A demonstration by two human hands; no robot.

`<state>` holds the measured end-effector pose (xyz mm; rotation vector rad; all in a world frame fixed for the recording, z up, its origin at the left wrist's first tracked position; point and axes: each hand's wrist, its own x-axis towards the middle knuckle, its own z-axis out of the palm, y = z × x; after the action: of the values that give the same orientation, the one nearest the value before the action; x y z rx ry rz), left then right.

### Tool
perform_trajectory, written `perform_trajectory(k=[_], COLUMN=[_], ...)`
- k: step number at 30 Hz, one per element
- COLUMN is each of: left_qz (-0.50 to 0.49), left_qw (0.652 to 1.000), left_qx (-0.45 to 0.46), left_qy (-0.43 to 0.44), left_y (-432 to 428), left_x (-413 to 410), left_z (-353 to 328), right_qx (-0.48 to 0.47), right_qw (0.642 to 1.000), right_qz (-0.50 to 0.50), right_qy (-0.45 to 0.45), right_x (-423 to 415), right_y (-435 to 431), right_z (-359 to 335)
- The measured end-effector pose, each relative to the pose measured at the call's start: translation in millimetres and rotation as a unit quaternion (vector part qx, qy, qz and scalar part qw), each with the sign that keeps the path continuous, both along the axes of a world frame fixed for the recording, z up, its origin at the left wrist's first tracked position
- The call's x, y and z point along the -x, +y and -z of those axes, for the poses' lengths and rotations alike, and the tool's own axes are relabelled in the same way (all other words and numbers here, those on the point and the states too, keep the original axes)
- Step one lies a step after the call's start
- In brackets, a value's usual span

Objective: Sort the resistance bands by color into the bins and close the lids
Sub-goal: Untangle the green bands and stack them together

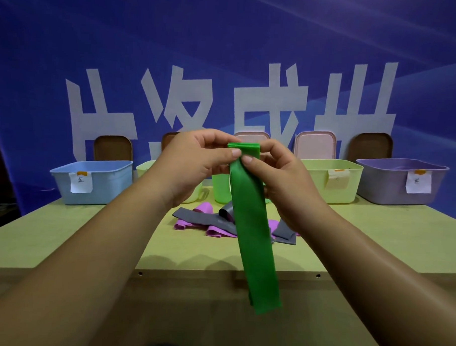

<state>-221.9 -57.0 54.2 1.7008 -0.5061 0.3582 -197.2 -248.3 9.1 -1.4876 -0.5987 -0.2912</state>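
Both left grip [196, 158] and right grip [279, 175] pinch the green band [253, 226] mid-fold; next, probably, the bright green bin [220, 188].

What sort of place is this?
Probably a staged demo or recording station, not a home: a printed blue banner hangs behind the table, and labelled plastic bins stand in a row.

A green band [252, 239] is being pinched at its folded top end by the left hand [196, 161] and the right hand [281, 175], with its length hanging down past the near edge of the table [88, 234]. Grey bands [201, 218] and pink bands [204, 208] are being seen heaped together on the table behind it. Farther back, a row of open bins is being seen, from a blue bin [103, 183] at the left to a purple bin [388, 187] at the right, with lids [315, 145] propped upright behind.
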Motion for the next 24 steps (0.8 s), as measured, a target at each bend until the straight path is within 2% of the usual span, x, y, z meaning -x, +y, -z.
perform_trajectory(k=[5, 9, 14, 21, 24], left_qz=[-0.012, -0.029, -0.051, -0.069, -0.063], left_qw=[1.0, 0.999, 0.997, 0.994, 0.993], left_qx=[-0.001, -0.001, 0.006, 0.023, 0.032], left_qy=[0.002, 0.015, 0.051, 0.081, 0.094], left_y=[-5, -7, -3, 5, 6], left_x=[-7, -15, -32, -67, -88], left_z=[3, 4, 13, 37, 53], right_qx=[0.006, 0.078, 0.152, 0.138, 0.141], right_qw=[0.998, 0.986, 0.976, 0.962, 0.961], right_qz=[-0.034, -0.089, -0.073, -0.131, -0.139], right_qy=[0.046, 0.12, 0.136, 0.194, 0.192], right_x=[-10, -13, -17, -32, -43], right_y=[0, -1, 2, 5, 3], right_z=[21, 42, 64, 78, 79])
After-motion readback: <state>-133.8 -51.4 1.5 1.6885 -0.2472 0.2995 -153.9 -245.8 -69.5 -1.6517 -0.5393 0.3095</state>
